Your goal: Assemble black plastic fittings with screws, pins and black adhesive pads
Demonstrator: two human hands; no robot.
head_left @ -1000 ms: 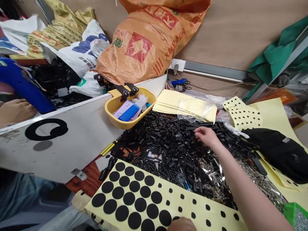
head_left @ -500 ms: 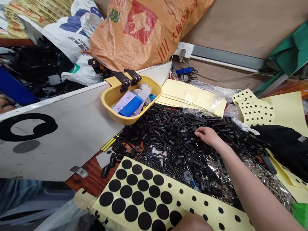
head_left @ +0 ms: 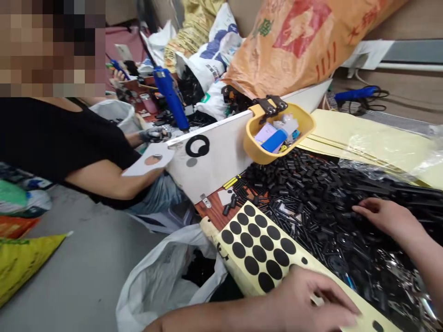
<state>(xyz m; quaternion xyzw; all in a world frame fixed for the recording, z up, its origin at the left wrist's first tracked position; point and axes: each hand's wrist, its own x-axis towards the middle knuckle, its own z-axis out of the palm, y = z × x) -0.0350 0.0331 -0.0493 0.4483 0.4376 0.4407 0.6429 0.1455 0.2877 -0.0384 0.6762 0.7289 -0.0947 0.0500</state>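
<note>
My left hand (head_left: 313, 302) is low in the view, over a cream sheet (head_left: 254, 277) with rows of round black stickers. Its fingers curl towards the thumb in a blurred pinch, and whatever is at the tips does not show. To the right, my right hand (head_left: 391, 219) hovers at a large heap of small black plastic parts (head_left: 301, 184). Thumb and fingers are drawn together there; I cannot make out anything between them. Black screws or ribbed pins (head_left: 304, 221) lie in the heap between the hands, and shiny metal pieces (head_left: 391, 263) lie below the right hand.
A yellow bin (head_left: 256, 156) hangs on a white divider (head_left: 221, 170). Beyond it a co-worker in a black top (head_left: 62, 143) sits near a blue electric screwdriver (head_left: 171, 97). A white sack (head_left: 145, 276) stands below the table edge. Cream sheets (head_left: 332, 129) lie behind the heap.
The view has swung left, bringing the co-worker and the floor sack into sight. My left hand has come further into view over the sticker sheet. My right hand remains at the heap.
</note>
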